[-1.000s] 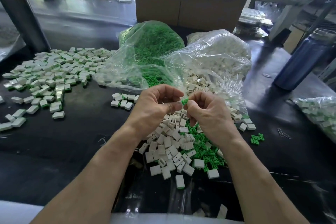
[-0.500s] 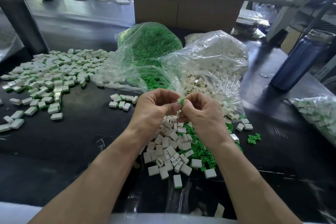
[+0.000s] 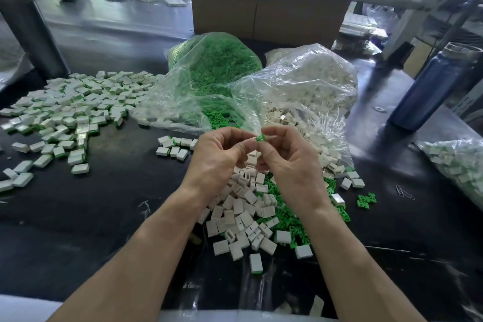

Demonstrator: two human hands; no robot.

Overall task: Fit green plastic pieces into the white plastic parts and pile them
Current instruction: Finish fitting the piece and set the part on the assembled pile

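Both my hands are up over the black table [image 3: 109, 212], fingertips meeting; my left hand [image 3: 218, 162] and my right hand [image 3: 290, 162] pinch one small green piece [image 3: 260, 138] between them, fingers curled in tight around it; whether a white part sits inside that pinch I cannot tell, my fingers hide it. Right below my wrists lies a loose heap of white parts [image 3: 243, 217], with green pieces [image 3: 285, 217] scattered in beside them; behind the heap, two clear bags slump open, one full of green [image 3: 219, 65], one full of white [image 3: 308, 78]. Off to my left spreads the pile of finished parts [image 3: 70, 110], white with green edges showing; a blue bottle [image 3: 431, 86] stands at far right, and a cardboard box [image 3: 264, 13] stands behind the bags.
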